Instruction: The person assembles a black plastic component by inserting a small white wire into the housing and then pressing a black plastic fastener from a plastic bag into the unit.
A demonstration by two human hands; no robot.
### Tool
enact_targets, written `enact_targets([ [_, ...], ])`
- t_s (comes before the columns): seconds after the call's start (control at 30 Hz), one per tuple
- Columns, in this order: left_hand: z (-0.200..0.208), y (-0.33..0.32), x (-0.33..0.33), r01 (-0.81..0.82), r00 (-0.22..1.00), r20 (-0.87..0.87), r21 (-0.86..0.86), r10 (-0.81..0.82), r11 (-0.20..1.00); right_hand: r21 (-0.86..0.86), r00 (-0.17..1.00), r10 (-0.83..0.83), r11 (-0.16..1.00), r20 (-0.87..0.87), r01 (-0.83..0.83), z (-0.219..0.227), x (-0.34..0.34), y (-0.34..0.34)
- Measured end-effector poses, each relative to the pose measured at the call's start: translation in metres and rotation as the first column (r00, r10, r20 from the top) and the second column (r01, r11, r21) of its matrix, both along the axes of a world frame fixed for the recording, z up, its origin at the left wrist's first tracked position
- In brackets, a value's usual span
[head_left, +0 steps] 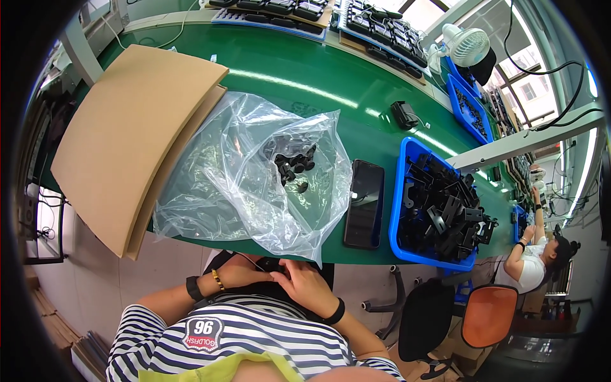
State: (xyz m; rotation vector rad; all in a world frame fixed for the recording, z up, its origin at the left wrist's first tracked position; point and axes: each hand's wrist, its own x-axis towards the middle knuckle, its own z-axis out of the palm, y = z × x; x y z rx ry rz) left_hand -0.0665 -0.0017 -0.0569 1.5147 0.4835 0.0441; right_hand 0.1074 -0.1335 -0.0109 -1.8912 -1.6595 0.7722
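Observation:
Below the table's near edge, my left hand (238, 272) and my right hand (307, 285) meet in front of my body. Between their fingers is a small black plastic part (270, 262), and both hands are closed on it. Its exact kind and most of its shape are hidden by the fingers and the dark area behind. On the table just beyond lies a crumpled clear plastic bag (248, 184) with several small black knob-like pieces (296, 167) in it. A black smartphone (365, 204) lies flat to the right of the bag.
A blue bin (396, 239) heaped with black plastic brackets (442, 210) stands right of the phone. Cardboard sheets (130, 140) overhang the green table (299, 76) at left. A small black device (404, 114) with a wire lies farther back. A co-worker (534, 261) sits at far right, beyond chairs.

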Motion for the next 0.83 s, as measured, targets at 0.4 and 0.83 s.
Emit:
enact_targets([
  [0.4,0.013,-0.001,0.004,0.077,0.997,-0.025,0.206,-0.073,0.976,-0.163,0.979,0.1,0.984,0.179,-0.07,0.016,0.006,-0.002],
  [0.83,0.007,-0.002,0.008,0.091,0.992,0.064,0.268,-0.112,0.959,-0.105,0.986,0.154,0.984,0.057,-0.148,0.021,0.02,-0.001],
])
